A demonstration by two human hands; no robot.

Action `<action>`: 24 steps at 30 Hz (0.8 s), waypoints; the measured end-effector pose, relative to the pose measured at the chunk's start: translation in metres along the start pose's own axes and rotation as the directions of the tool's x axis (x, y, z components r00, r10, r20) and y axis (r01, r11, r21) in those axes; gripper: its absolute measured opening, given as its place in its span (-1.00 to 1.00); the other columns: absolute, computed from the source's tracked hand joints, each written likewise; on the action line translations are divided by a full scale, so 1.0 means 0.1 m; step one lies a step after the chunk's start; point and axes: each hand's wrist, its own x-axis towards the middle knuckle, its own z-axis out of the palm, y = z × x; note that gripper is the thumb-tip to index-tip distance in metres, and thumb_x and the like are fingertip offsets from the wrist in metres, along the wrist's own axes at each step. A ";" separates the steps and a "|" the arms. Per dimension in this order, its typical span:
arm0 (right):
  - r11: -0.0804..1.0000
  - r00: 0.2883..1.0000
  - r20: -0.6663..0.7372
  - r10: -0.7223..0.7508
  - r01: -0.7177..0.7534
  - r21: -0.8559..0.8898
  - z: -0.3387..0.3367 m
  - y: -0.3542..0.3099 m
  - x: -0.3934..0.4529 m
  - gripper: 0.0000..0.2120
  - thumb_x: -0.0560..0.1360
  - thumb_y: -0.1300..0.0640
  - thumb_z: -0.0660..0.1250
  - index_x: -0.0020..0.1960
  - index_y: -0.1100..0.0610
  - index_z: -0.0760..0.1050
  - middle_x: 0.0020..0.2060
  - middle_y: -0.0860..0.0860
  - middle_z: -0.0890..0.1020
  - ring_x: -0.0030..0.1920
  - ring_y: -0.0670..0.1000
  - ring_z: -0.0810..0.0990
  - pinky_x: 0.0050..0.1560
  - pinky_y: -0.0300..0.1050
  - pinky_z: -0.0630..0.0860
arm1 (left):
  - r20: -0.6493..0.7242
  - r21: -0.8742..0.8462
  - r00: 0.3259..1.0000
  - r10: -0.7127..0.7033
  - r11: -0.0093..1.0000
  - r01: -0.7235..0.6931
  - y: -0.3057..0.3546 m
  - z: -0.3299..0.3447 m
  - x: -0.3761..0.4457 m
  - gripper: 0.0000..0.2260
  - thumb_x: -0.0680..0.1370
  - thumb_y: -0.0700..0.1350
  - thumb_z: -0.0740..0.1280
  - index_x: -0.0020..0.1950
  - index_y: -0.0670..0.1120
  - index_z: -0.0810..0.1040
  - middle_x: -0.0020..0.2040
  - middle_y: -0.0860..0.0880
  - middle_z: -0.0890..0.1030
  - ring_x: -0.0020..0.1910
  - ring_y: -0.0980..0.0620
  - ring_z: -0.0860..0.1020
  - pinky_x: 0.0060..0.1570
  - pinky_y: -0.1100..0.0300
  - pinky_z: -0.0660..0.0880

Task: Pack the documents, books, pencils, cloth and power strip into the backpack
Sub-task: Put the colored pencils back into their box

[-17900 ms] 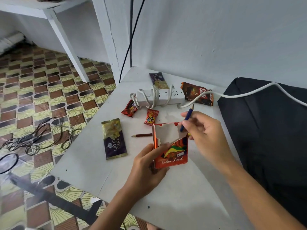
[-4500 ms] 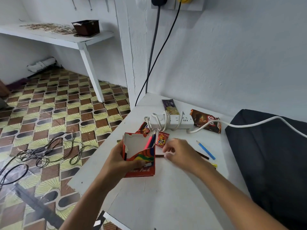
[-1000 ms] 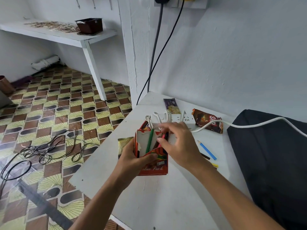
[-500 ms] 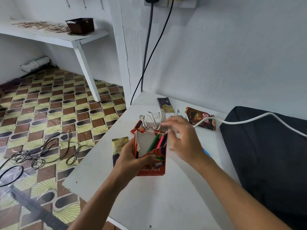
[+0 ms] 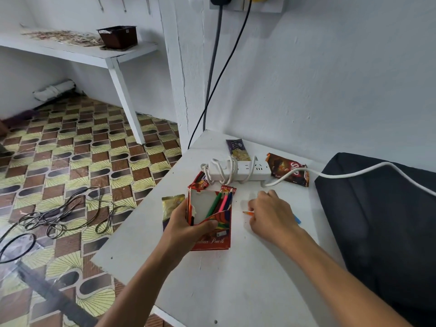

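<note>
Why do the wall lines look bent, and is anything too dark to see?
Head view: the wide-angle lens bows the white wall pillar and white tabletop edges; light is soft and even; only the black fabric backpack loses detail in darkness.

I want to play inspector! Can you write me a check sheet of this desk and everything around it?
Surface: white table, scuffed.
Job's things: pencil box upright, several pencils inside; orange pencil and blue pencil on the table; power strip; dark backpack at the right.
Clutter: snack packets around the strip.
Hands: left hand holds the box; right hand lies over the loose pencils, grip unclear.
Cables: white cord wrapped round the strip and trailing over the backpack; wall cables; tangled wires on the floor.
Surroundings: patterned floor, shelf.
</note>
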 end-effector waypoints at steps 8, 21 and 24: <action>0.928 0.927 -0.374 0.020 0.122 0.353 0.11 -0.04 0.05 -0.85 0.59 0.17 0.24 0.11 0.17 0.50 -0.06 0.03 0.57 -0.10 -0.06 0.52 -0.10 -0.19 0.55 | -0.007 0.010 1.000 -0.006 1.000 0.006 0.02 0.02 -0.02 -0.37 0.28 -0.08 0.52 0.29 0.05 0.37 0.07 -0.04 0.60 -0.06 -0.02 0.68 -0.06 0.01 0.64; 0.387 0.951 -0.276 0.139 0.205 0.899 -0.15 -0.29 0.09 -0.88 0.46 0.23 0.42 -0.01 0.11 0.59 -0.21 -0.01 0.65 -0.20 -0.17 0.60 -0.19 -0.36 0.52 | 0.049 0.034 0.998 0.030 0.999 -0.032 0.01 0.09 -0.06 -0.54 0.36 -0.19 0.54 0.14 0.08 0.44 0.00 -0.03 0.66 -0.07 0.00 0.68 -0.08 0.10 0.63; 0.646 0.941 -0.325 0.093 0.191 0.739 -0.06 -0.30 0.09 -0.81 0.44 0.06 0.45 0.03 0.04 0.65 -0.01 -0.06 0.58 0.02 -0.20 0.45 -0.04 -0.48 0.34 | 0.048 0.014 0.998 0.034 0.999 -0.035 0.05 0.08 -0.07 -0.47 0.33 -0.13 0.56 0.22 0.02 0.43 0.02 -0.05 0.66 -0.05 -0.03 0.68 -0.04 0.06 0.62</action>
